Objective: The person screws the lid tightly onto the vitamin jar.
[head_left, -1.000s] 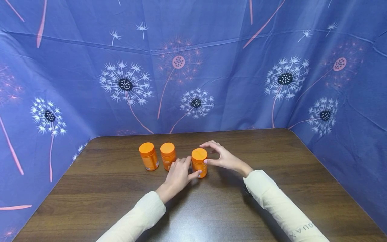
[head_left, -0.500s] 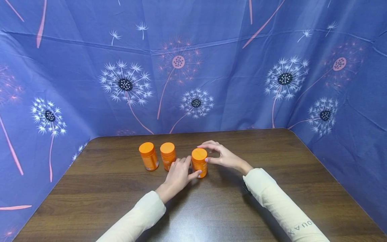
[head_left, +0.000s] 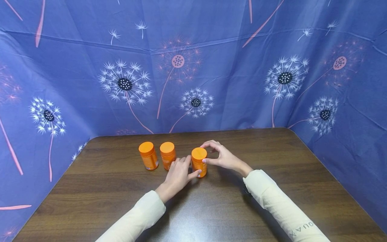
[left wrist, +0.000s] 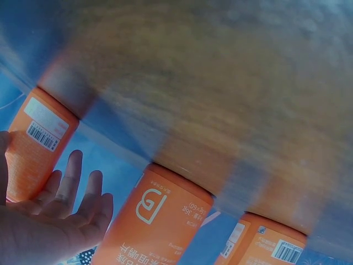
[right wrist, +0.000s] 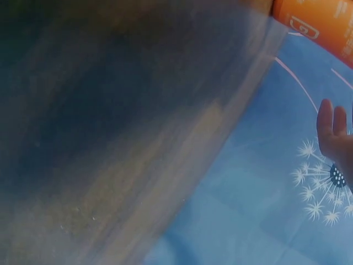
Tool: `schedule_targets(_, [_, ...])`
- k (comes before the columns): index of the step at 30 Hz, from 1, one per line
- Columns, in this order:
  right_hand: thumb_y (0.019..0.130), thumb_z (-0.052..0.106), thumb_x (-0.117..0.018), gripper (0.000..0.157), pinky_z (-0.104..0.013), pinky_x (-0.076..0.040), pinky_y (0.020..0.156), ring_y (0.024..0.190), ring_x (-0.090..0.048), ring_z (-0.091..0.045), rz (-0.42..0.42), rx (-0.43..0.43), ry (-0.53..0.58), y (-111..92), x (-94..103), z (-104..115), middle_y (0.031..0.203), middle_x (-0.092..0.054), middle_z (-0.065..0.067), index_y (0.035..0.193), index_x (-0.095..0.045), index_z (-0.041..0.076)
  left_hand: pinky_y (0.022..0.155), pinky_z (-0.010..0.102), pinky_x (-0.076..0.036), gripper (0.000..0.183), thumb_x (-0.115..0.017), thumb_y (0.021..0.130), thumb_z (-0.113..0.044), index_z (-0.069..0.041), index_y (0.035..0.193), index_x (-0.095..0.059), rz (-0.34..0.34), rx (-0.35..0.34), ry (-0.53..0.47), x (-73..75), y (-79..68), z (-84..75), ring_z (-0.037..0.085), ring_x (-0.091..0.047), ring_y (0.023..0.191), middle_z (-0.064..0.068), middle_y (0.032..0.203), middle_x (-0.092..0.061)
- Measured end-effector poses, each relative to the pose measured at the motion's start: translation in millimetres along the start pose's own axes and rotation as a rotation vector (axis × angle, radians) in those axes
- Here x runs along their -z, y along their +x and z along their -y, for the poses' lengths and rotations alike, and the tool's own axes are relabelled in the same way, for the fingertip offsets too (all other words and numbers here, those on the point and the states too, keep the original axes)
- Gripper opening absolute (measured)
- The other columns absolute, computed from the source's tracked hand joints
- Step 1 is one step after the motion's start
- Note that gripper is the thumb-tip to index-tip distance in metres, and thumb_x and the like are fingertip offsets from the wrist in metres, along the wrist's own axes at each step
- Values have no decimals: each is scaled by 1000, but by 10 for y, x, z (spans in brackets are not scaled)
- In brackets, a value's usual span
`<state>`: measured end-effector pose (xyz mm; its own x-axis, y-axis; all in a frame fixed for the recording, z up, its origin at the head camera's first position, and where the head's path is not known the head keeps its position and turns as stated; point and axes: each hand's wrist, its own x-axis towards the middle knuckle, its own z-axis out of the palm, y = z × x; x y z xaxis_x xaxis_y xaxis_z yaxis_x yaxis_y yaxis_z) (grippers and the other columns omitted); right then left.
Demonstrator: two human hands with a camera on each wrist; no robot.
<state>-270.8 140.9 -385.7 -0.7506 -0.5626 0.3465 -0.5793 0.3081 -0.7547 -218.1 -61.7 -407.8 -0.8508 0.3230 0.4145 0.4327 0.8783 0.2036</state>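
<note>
Three orange bottles with orange screw lids stand upright on a brown wooden table. In the head view my left hand (head_left: 176, 173) grips the body of the rightmost bottle (head_left: 199, 169), its thumb across the front and fingers on the left side. My right hand (head_left: 225, 158) pinches that bottle's lid (head_left: 199, 153) between the thumb at the right and fingers behind. The middle bottle (head_left: 167, 155) is close beside my left hand, which partly hides it. Left of it stands the third bottle (head_left: 148, 157). The left wrist view shows a barcode label (left wrist: 43, 135) on the gripped bottle.
The wooden table (head_left: 229, 208) stretches toward me and to both sides. Behind it and along the sides hangs a blue cloth (head_left: 235, 84) printed with dandelions. The two other bottles stand apart with a narrow gap between them.
My right hand's fingertips shift slightly around the lid, first leftward, then back to the right. The left hand and all three bottles stay in place.
</note>
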Motion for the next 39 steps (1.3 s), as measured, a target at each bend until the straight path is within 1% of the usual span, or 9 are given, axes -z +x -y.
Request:
schedule_targets(4, [75, 22, -75, 44, -48, -38, 90, 106, -45, -24, -32, -23, 9, -11, -30, -5, 115, -53, 0, 113, -54, 16, 62, 32, -41, 47, -65, 77, -51, -9, 97, -56, 0, 2, 0, -1, 5, 3, 17, -52, 68, -2, 69, -53])
schedule_targets(8, [74, 25, -76, 46, -51, -37, 91, 109, -45, -28, -50, -38, 11, -15, -58, 16, 112, -54, 0, 112, -52, 15, 61, 32, -40, 47, -66, 77, -50, -8, 96, -56, -4, -4, 3, -3, 10, 8, 16, -51, 67, -2, 67, -51])
schedule_targets(15, [73, 18, -76, 49, -51, -36, 93, 108, -46, -26, -55, -92, 22, -12, -89, 22, 113, -53, -4, 112, -49, 10, 62, 32, -41, 47, -65, 77, -50, -8, 97, -56, -2, -5, 2, -3, 9, 13, 18, -53, 69, -2, 68, -53])
schedule_targets(19, [73, 13, -76, 51, -54, -34, 94, 110, -44, -30, -54, -93, 38, -13, -98, 26, 116, -52, -10, 115, -48, 6, 62, 33, -42, 47, -65, 77, -50, -8, 97, -56, 2, -2, 2, -5, 7, 14, 18, -53, 69, -1, 69, -54])
schedule_targets(22, [73, 13, -76, 51, -53, -34, 93, 110, -44, -28, -46, -93, 33, -16, -95, 30, 116, -52, -8, 116, -48, 7, 62, 33, -42, 47, -65, 77, -50, -8, 97, -56, 6, -3, 3, -5, 9, 16, 18, -53, 68, -1, 68, -54])
schedule_targets(26, [74, 19, -75, 52, -49, -36, 93, 108, -45, -21, -24, -83, 21, -14, -65, 29, 117, -52, -2, 118, -48, 10, 62, 33, -41, 47, -64, 78, -50, -9, 98, -55, 14, -1, -2, -1, 12, 17, 17, -53, 69, -1, 69, -54])
schedule_targets(29, [76, 23, -74, 55, -50, -38, 93, 107, -46, -20, 8, -69, 47, -7, -30, 28, 120, -50, 0, 122, -48, 12, 63, 33, -42, 46, -64, 78, -50, -9, 99, -55, 17, 2, -6, 1, 12, 17, 18, -53, 70, -1, 70, -55])
schedule_targets(34, [79, 17, -71, 55, -53, -40, 92, 113, -46, -23, 72, -44, 78, 18, 25, 16, 127, -47, -4, 128, -46, 12, 63, 33, -42, 47, -65, 78, -50, -9, 98, -55, 6, -3, -2, -2, 7, 16, 19, -53, 71, -1, 71, -56])
schedule_targets(39, [83, 8, -65, 53, -55, -37, 95, 118, -45, -29, 132, -21, 91, 26, 73, 75, 132, -46, -11, 131, -44, 8, 63, 33, -42, 47, -65, 77, -51, -9, 98, -55, 2, -3, 3, -10, 5, 18, 19, -54, 71, -1, 71, -56])
